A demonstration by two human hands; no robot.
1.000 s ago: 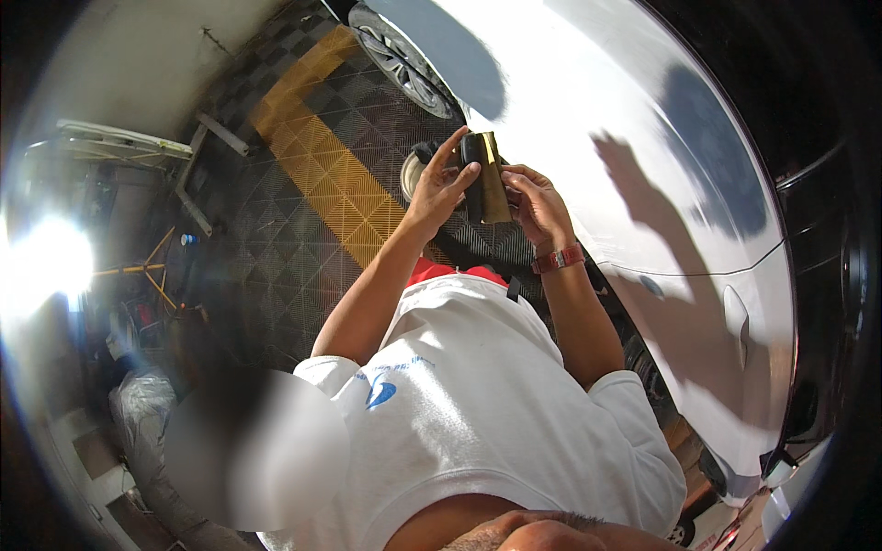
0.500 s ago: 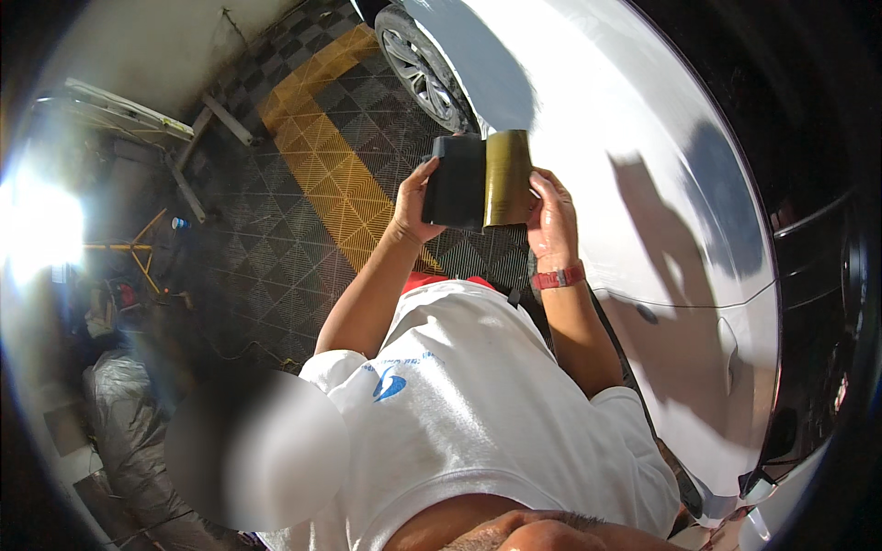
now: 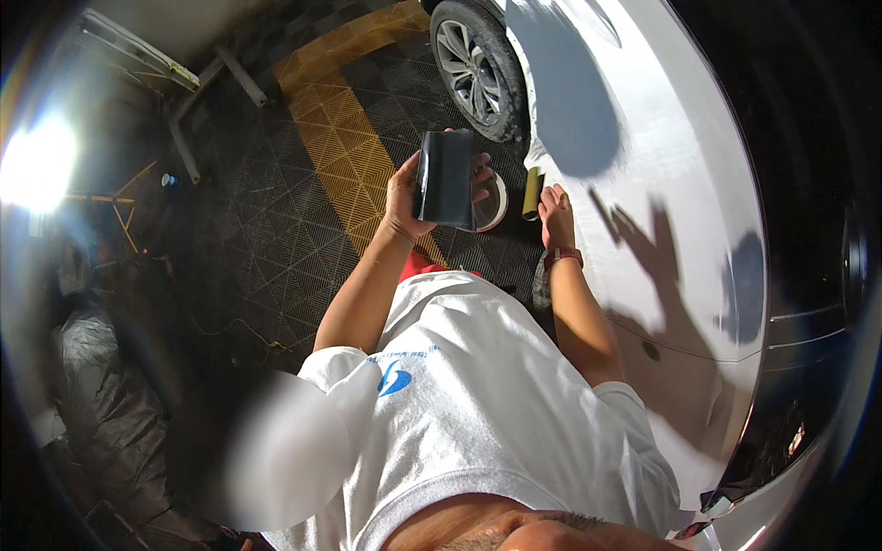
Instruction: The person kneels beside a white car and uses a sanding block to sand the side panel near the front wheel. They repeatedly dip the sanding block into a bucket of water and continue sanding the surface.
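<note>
My left hand [image 3: 402, 195] grips a glossy black rectangular sheet [image 3: 446, 179], the thumb on its near left edge and fingertips showing past its right edge. To the right, my right hand [image 3: 557, 216] has its fingers stretched out; a red band circles that wrist. Just left of those fingertips is a narrow-looking olive-gold curled sheet [image 3: 532, 193], seen nearly edge-on. It looks apart from the hand, and its shadow on the car also lies separate from the hand's spread-fingered shadow.
A white car [image 3: 643, 119] fills the right side, its front wheel [image 3: 473, 69] ahead. Behind the black sheet shows a pale-rimmed ring [image 3: 499, 202]. Dark floor tiles carry a yellow band [image 3: 340, 138]. A bright lamp [image 3: 37, 165] shines at left, near a yellow stand [image 3: 124, 216].
The olive-gold sheet, earlier beside the black one with my right hand on it, has come away to the right. My right hand has let go and spread its fingers; my left keeps the black sheet.
</note>
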